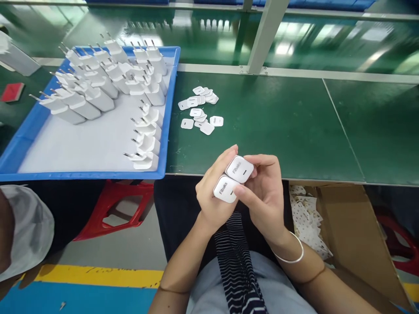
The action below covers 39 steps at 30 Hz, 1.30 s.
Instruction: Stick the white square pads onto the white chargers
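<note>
My left hand (211, 196) is wrapped round two white chargers, held side by side with their printed port faces up. The upper charger (240, 169) and the lower charger (225, 189) both read "Fibaks" and show a small dark slot. My right hand (266, 192) closes in from the other side; its thumb presses on the lower charger's face and its fingers touch the upper one. Past my hands, several loose white face plates (207, 128) lie scattered on the green table (281, 122). The chargers' undersides are hidden by my fingers.
A blue tray (165, 144) at the left holds several white plug chargers (98, 93) with pins up. A metal post (266, 35) rises behind the table. Below right is a cardboard box (356, 235) with packets. A red stool (114, 209) and another person's sleeve (29, 226) are at left.
</note>
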### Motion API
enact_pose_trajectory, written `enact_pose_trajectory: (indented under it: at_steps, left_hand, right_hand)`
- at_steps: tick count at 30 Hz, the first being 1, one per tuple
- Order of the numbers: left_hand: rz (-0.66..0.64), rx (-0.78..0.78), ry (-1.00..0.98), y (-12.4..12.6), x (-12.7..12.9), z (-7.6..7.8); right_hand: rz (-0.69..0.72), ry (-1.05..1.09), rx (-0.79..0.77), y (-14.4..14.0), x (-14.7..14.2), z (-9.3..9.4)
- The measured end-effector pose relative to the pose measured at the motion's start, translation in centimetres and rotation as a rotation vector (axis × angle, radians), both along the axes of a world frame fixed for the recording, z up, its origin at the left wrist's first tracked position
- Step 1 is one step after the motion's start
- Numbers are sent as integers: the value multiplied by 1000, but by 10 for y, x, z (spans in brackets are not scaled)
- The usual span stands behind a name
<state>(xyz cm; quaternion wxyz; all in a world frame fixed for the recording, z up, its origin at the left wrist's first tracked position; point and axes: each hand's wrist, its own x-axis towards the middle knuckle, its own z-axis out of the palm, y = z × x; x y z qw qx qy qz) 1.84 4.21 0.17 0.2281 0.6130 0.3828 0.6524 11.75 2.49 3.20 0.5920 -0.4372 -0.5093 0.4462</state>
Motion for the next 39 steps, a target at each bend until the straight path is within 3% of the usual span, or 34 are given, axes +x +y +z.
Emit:
enact_pose_trajectory:
  at_steps: [7, 10, 13, 16, 19, 22, 25, 28, 31, 36, 39]
  left_hand:
    - [36, 107, 127, -10, -2, 6]
    - [32, 126, 232, -18, -18, 21]
    - [80, 84, 490, -28, -53, 51]
    - [270, 63, 861, -29, -105, 89]
    - [492, 11, 1255, -9, -160, 117]
    - [547, -145, 1588, 24, -197, 123]
    - [418, -295, 1811, 49, -207, 110]
    - [313, -312, 1889, 57, -201, 94]
    - [244, -296, 1906, 56, -193, 88]
    - [165, -184, 1811, 43, -191, 108]
    - [203, -171, 1648, 31, -199, 125]
  right_hand:
    - [-43, 94, 35, -5, -4, 4]
    - [146, 193, 4, -2, 4, -2]
    - [341, 281, -24, 12, 17, -11]
    - [348, 212, -58, 26, 29, -19]
    - [343, 120, -131, 34, 39, -24]
    - [357, 108, -164, 36, 43, -26]
    - [380, 120, -176, 36, 43, -25]
    - [375, 141, -189, 36, 42, -24]
    - [372, 156, -211, 38, 41, -24]
    - [368, 155, -240, 39, 42, -26]
    - [356, 156, -247, 38, 42, -28]
